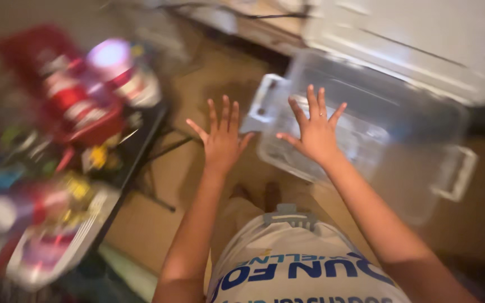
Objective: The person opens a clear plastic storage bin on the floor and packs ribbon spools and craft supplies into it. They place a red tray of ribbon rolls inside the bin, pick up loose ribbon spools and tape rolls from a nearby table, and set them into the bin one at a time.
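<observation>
My left hand (222, 136) is stretched out with fingers spread, hovering over the brown floor just left of a clear plastic storage bin (416, 120). My right hand (314, 130) is also spread open, held over the near left corner of the bin, empty. The bin sits on the floor, looks empty, and has white latch handles on its left end (263, 100) and right end (457, 174). Neither hand grips anything; whether the right hand touches the bin I cannot tell.
A dark table (136, 151) at left is crowded with blurred red, pink and yellow containers and packages. White cabinets or furniture (422, 39) stand behind the bin. Brown floor (158, 213) lies below, with my white printed shirt at the bottom.
</observation>
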